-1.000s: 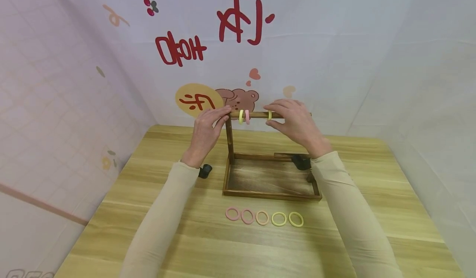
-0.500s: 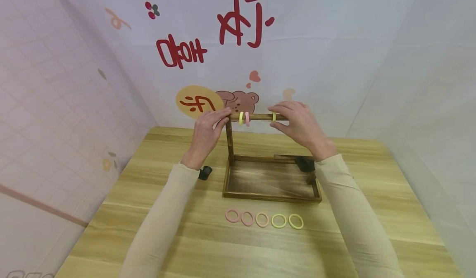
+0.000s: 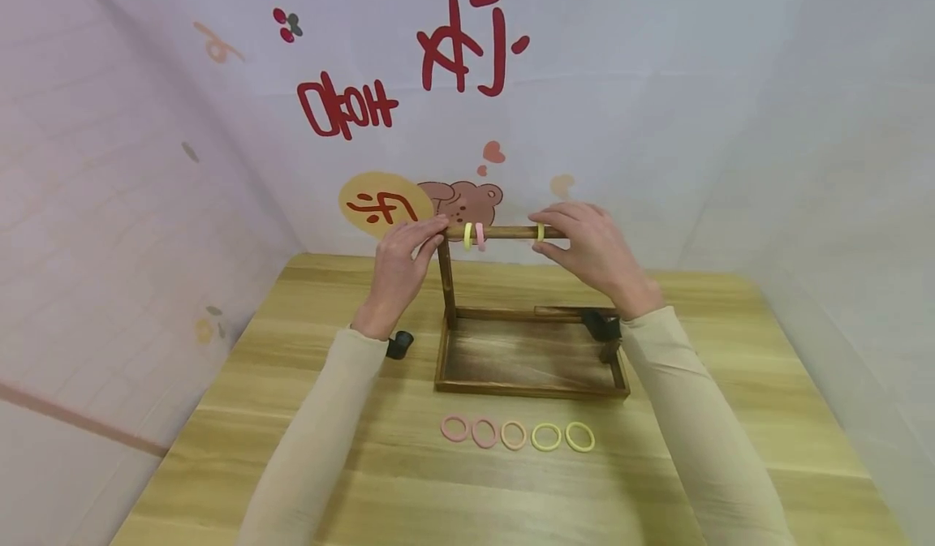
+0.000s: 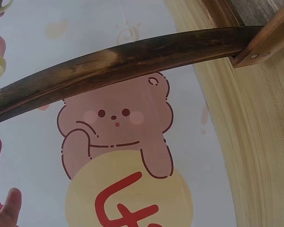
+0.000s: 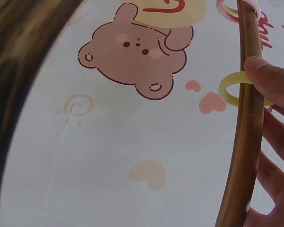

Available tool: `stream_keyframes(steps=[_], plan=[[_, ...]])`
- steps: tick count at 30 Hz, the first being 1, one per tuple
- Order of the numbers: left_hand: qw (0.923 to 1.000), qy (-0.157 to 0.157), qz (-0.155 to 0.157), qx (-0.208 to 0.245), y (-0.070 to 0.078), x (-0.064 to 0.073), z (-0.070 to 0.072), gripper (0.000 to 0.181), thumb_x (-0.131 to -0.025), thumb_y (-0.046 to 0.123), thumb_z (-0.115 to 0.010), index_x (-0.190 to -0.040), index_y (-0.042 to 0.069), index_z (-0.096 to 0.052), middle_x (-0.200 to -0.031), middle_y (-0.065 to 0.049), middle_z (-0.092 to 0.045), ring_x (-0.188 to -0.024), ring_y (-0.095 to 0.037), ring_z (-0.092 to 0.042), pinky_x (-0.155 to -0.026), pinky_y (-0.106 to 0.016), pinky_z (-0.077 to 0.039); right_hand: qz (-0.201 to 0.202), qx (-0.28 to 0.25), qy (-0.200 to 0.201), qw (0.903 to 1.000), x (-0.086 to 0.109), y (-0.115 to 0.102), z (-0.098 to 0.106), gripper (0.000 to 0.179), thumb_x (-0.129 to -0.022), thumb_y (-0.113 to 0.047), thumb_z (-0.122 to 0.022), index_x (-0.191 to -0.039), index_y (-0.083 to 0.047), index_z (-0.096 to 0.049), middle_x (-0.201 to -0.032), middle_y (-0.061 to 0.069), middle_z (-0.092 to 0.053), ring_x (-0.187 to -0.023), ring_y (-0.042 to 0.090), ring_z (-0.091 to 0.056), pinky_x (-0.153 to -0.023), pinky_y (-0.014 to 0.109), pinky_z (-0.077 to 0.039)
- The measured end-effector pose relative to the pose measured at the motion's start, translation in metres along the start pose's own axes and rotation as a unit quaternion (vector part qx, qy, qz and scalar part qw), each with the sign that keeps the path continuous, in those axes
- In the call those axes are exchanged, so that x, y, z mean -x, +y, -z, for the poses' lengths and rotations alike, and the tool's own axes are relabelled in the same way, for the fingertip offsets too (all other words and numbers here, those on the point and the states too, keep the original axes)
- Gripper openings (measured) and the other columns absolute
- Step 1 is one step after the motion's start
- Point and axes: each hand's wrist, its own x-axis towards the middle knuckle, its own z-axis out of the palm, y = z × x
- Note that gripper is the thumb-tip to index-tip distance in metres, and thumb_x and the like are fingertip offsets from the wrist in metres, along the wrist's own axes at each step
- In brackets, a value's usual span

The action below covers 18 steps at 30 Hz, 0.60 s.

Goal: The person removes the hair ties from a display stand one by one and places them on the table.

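A wooden rod (image 3: pixel 509 233) spans the top of a brown stand, held up by a post (image 3: pixel 447 278) at its left. With thumb and fingertips my right hand (image 3: pixel 595 246) pinches a yellow ring (image 5: pixel 222 90) that encircles the rod. My left hand (image 3: pixel 402 266) is at the rod's left end, fingers fairly straight with the tips right at the post's top. Between the hands, another yellow ring (image 3: pixel 467 238) and a pink ring (image 3: pixel 480 238) hang close together on the rod. The rod's right end is hidden behind my right hand.
Beneath the rod is the stand's shallow tray (image 3: pixel 529 389). In front of it, a row of loose rings lies on the wooden table (image 3: pixel 438 497): two pink, one peach (image 3: pixel 514 447) and two yellow. A printed cloth (image 3: pixel 621 124) hangs behind the table.
My right hand has slid the yellow ring a little to the right along the rod. The left hand stays at the rod's left end, and the head view has shifted slightly.
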Motion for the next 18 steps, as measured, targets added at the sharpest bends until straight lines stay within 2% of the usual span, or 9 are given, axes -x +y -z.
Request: stream_keyframes(steps=[11,18], plan=[[1.0000,-0.003,0.001,0.000,-0.0009,0.0000,0.0020,0.027,-0.098,0.010,-0.071,-0.125,0.004,-0.075,-0.127,-0.010,-0.072,-0.113,-0.029,-0.071,-0.112,-0.054,-0.044,0.003,-0.003,0.008,1.0000,0.0019,0.0005,0.0047,0.045,-0.088,-0.020,-0.086,-0.130,-0.010,-0.072,-0.128,0.010,-0.071,-0.126,0.034,-0.060,-0.109,0.059,-0.040],[1.0000,-0.002,0.009,0.000,0.0001,0.0000,0.0028,0.027,-0.098,0.010,-0.071,-0.124,0.004,-0.075,-0.127,-0.010,-0.072,-0.113,-0.030,-0.071,-0.113,-0.054,-0.043,0.012,-0.005,0.019,0.9997,0.0037,0.0034,0.0046,0.044,-0.086,-0.017,-0.087,-0.127,-0.007,-0.073,-0.125,0.012,-0.072,-0.122,0.035,-0.062,-0.106,0.058,-0.043]])
